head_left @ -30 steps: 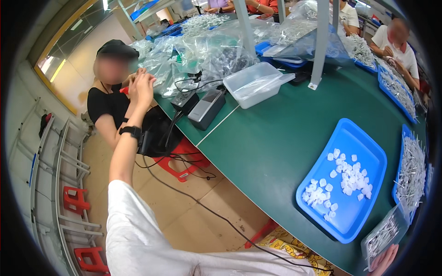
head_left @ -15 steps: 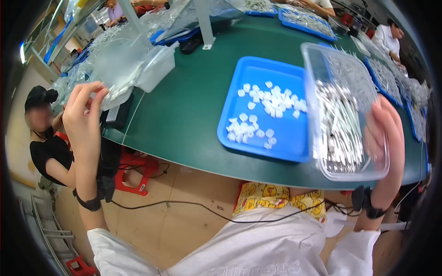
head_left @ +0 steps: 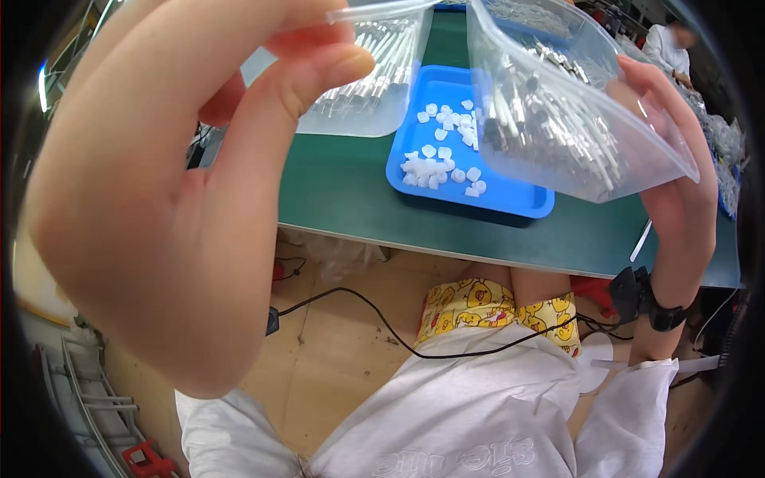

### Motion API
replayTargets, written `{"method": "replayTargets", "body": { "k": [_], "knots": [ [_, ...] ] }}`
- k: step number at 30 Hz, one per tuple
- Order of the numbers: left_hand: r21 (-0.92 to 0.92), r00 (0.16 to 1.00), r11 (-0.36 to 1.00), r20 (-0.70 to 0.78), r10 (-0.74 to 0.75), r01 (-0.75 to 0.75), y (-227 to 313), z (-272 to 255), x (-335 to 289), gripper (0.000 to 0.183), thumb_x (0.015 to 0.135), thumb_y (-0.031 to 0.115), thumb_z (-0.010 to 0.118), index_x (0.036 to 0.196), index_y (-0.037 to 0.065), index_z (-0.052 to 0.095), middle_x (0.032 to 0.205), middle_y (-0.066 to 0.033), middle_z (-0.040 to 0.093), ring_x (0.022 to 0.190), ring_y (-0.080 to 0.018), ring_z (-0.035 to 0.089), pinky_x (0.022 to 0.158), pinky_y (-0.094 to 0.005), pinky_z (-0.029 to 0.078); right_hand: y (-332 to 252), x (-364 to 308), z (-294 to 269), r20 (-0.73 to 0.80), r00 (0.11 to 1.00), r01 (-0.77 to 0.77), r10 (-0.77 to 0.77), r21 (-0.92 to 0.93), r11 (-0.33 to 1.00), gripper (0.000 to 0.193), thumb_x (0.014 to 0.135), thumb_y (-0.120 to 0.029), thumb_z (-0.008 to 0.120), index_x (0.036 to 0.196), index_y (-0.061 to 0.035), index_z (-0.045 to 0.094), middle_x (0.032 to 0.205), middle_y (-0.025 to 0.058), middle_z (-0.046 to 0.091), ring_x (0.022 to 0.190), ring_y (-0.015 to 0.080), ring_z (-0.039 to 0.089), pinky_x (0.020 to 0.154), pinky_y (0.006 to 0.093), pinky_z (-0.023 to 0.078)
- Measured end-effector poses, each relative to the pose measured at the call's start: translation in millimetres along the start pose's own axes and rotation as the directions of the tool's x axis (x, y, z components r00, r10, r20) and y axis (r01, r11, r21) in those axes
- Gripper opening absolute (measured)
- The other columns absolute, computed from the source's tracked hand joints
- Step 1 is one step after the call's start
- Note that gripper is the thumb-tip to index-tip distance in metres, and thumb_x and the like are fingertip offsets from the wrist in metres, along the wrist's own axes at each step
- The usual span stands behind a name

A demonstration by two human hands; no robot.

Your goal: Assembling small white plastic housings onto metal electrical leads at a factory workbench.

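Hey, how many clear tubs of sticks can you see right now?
2: the left tub in your left hand, and the right tub in your right hand. More could be hidden behind your left hand.

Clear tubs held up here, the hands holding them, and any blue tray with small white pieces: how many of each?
Clear tubs: 2
Hands: 2
Blue tray: 1
Total: 5
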State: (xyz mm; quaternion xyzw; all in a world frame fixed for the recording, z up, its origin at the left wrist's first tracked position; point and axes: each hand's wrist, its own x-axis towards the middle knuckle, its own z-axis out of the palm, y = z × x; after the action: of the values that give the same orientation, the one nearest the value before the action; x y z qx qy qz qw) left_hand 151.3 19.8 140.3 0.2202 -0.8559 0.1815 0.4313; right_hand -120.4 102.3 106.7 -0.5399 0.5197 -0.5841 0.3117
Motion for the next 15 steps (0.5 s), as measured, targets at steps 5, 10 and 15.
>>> {"method": "replayTargets", "body": {
  "k": [5,10,15],
  "knots": [
    [-0.037,0.999,0.999,-0.027,-0.02,0.019,7,9,-8,0.013,0.072,-0.002,0.059,0.085,-0.001,0.058,0.078,-0.003,0.057,0.061,-0.0084,0.042,0.057,-0.0184,0.034,0,-8,-10,-0.038,0.995,0.085,-0.088,-0.085,0.993,0.048,0.086,-0.024,0.046,0.124,0.002,0.036,0.121,0.0137,0.042,0.107,0.0162,0.047,0.091,0.0258,0.039],
    [0.006,0.998,0.999,-0.033,-0.047,0.047,18,-3,-8,0.011,0.072,-0.002,0.059,0.083,-0.001,0.058,0.077,-0.0032,0.057,0.062,-0.0087,0.043,0.057,-0.0189,0.034,1,-6,-6,0.099,0.969,0.228,-0.225,-0.024,0.973,0.048,0.086,-0.022,0.046,0.125,0.0032,0.035,0.122,0.0138,0.042,0.109,0.0173,0.046,0.092,0.0266,0.038],
    [-0.04,0.993,0.994,-0.054,-0.101,0.099,20,7,-2,0.009,0.072,-0.003,0.059,0.08,-0.002,0.058,0.076,-0.0035,0.057,0.063,-0.0089,0.044,0.058,-0.0194,0.035,6,-10,-5,-0.103,0.981,0.167,-0.164,0.017,0.986,0.038,0.088,-0.019,0.043,0.12,0.0019,0.04,0.105,0.0108,0.05,0.095,0.0129,0.052,0.078,0.0222,0.044]
  ]
}}
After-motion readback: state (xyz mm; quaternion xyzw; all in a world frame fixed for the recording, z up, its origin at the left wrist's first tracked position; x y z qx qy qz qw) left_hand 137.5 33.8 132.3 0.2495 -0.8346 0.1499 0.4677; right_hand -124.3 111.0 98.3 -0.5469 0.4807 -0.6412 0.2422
